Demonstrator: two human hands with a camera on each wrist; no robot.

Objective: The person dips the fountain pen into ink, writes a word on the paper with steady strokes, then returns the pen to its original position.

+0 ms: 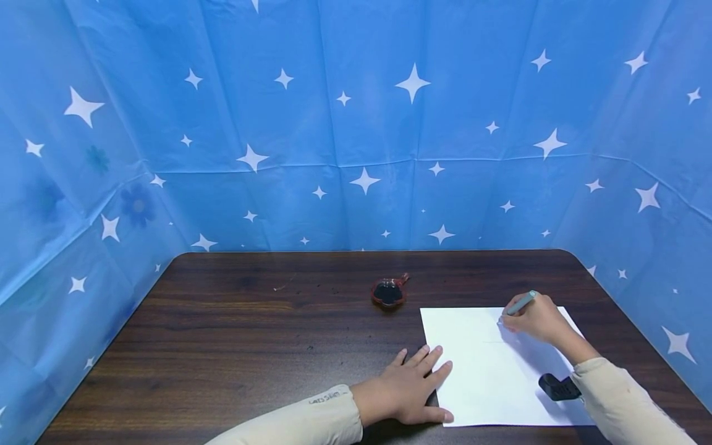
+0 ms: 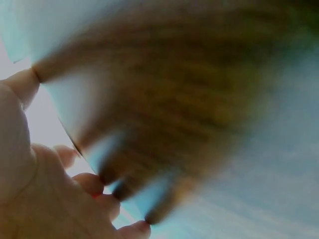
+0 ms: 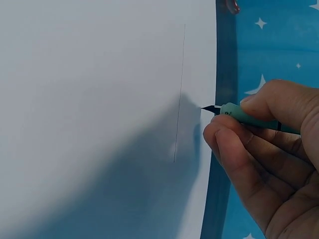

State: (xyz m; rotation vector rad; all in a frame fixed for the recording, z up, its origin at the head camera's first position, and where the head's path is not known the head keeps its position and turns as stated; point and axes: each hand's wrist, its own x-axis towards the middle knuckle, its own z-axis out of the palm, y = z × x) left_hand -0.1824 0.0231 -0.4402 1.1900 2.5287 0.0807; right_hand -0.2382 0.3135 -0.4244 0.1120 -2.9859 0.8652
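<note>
My right hand point(image 1: 538, 322) pinches a green fountain pen point(image 1: 521, 303) over the upper right part of a white sheet of paper point(image 1: 484, 389). In the right wrist view the dark pointed nib point(image 3: 211, 109) meets the paper, or hovers just above it; I cannot tell which. One thin straight line point(image 3: 179, 94) runs across the sheet beside the nib. My left hand point(image 1: 408, 390) lies flat with spread fingers, its fingertips on the paper's left edge and its palm over the table. The left wrist view shows that hand's thumb and fingers from beneath, blurred by reflections.
A small red-rimmed dish point(image 1: 389, 292) holding dark liquid stands beyond the sheet's upper left corner. Dark wood table point(image 1: 233, 334) spreads to the left. A blue curtain point(image 1: 361, 123) with white stars surrounds the back and sides. A black device point(image 1: 558, 387) sits at my right wrist.
</note>
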